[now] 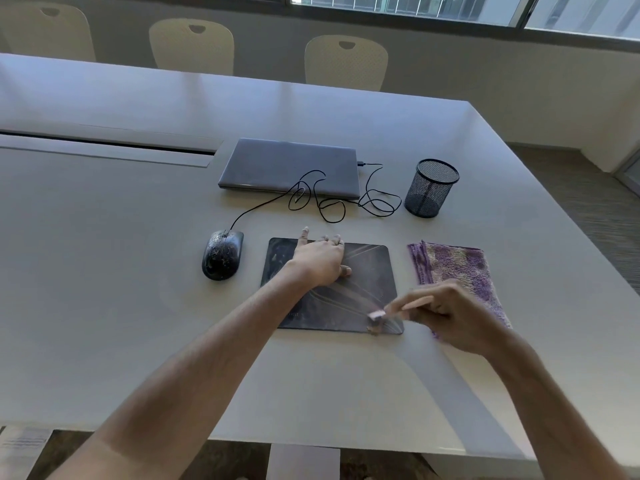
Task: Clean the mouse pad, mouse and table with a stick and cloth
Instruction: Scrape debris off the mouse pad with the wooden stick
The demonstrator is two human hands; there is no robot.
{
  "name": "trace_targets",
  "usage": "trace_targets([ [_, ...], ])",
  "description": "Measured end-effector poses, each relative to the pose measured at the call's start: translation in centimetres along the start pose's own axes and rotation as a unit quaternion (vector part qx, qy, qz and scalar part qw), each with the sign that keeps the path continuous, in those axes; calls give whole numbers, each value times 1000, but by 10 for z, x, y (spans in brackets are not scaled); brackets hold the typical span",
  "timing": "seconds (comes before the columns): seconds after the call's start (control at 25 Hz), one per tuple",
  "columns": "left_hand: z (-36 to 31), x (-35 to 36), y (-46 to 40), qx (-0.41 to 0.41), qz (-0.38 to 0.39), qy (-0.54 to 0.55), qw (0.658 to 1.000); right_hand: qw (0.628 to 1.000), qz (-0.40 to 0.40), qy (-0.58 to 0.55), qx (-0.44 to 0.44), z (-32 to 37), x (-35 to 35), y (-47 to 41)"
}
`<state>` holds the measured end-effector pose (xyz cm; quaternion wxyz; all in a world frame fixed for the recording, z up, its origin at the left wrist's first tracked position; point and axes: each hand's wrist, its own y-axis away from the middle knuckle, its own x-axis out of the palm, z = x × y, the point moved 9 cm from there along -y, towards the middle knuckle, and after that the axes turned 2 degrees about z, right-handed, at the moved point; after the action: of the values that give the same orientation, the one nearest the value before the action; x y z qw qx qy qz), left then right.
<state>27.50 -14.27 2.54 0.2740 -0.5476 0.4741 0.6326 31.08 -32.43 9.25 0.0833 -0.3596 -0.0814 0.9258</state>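
Right hand (446, 317) grip around stick (398, 309), on mouse pad (367, 271)

One head-worn view looks forward and down across the table (138, 271) from close above.

Daylight enters from the windows (450, 8) along the far wall, beyond the table (104, 306). The tabletop is evenly and softly lit, with pale streaks of glare on its far half, on the side toward the windows. Shadows are faint and soft-edged: a broad dim band crosses the near right part of the table, and a weak shadow lies just beside the mesh cup (431, 188). The right hand (450, 317) and the stick (401, 308) it grips are smeared by motion blur. The table's edges bow near the frame borders from the wide-angle lens. Detail is slightly soft overall.
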Motion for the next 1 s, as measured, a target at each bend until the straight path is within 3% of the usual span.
trace_targets([
  [0.08,-1,0,0,-2,5,-4,1000,997,-75,-21,2,-4,-21,-11],
  [0.2,-1,-2,0,-7,10,-4,1000,976,-201,76,32,-15,-43,-36],
  [0.44,0,-1,2,-6,4,2,1000,984,-104,147,-6,-9,-4,-42],
  [0.68,-1,-2,1,3,1,11,1000,998,-51,23,18,6,7,8],
  [0.8,-4,-5,2,10,-8,18,1000,980,-150,-125,44,-6,-14,13],
  [0.88,-13,-8,4,39,-19,48,998,961,-221,-151,73,-22,-26,15],
  [1.0,-41,-12,6,121,-31,101,987,952,-244,-162,91,-35,-21,13],
])
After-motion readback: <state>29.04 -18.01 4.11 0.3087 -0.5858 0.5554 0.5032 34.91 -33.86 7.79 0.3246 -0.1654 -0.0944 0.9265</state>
